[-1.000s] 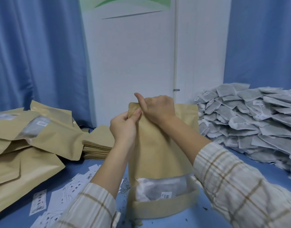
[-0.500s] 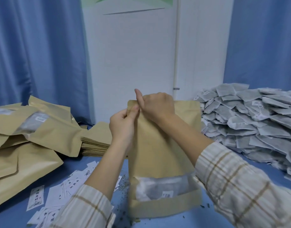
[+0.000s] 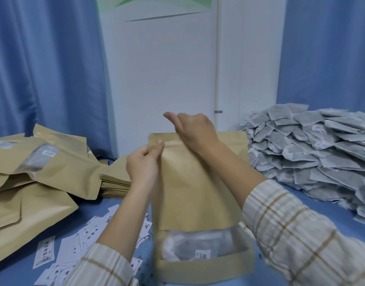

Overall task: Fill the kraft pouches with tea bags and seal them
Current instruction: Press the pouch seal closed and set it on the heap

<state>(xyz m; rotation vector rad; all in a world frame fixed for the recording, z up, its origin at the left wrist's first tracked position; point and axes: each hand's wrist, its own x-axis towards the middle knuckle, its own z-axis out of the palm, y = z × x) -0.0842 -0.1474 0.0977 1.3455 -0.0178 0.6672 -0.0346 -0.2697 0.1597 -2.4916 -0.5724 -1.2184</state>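
A kraft pouch (image 3: pixel 198 186) stands upright on the blue table in front of me, with tea bags showing through its clear window near the bottom. My left hand (image 3: pixel 143 164) pinches the pouch's top left corner at the zip strip. My right hand (image 3: pixel 195 131) grips the top edge a little to the right of it, thumb raised. A big heap of grey tea bags (image 3: pixel 313 149) lies at the right.
Filled kraft pouches (image 3: pixel 39 172) lie piled at the left, with a stack of flat empty pouches (image 3: pixel 115 182) behind them. Small white paper labels (image 3: pixel 74 244) are scattered on the blue table (image 3: pixel 342 215) near my left arm. Blue curtains and a white wall stand behind.
My right hand has slid to the right along the pouch's top edge, away from my left hand, which keeps hold of the left corner.
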